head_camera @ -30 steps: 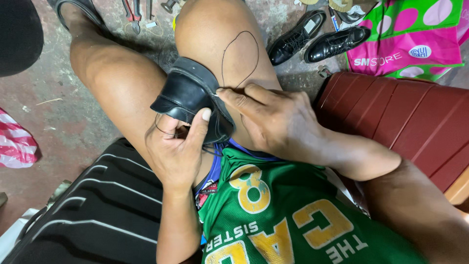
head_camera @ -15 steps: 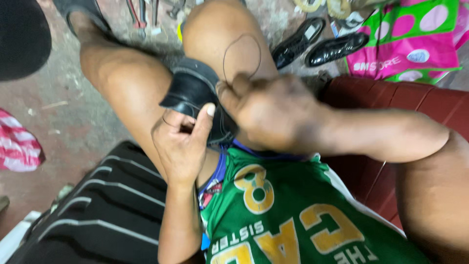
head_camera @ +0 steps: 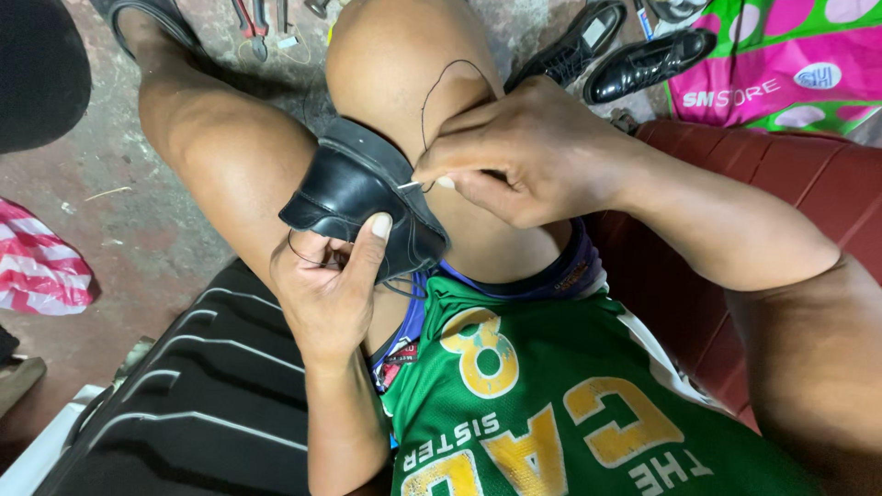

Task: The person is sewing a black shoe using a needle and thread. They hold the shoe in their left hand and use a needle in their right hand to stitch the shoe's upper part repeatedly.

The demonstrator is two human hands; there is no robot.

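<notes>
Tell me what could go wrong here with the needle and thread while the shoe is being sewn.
1. The needle, pinched by the right hand at the edge of the shoe, lies close to the left hand's thumb; a slip could prick it.
2. The shoe is wedged between bare knees, so a hard push might jab the leg.
3. The thread loops loose over the knee and may tangle or knot.
</notes>
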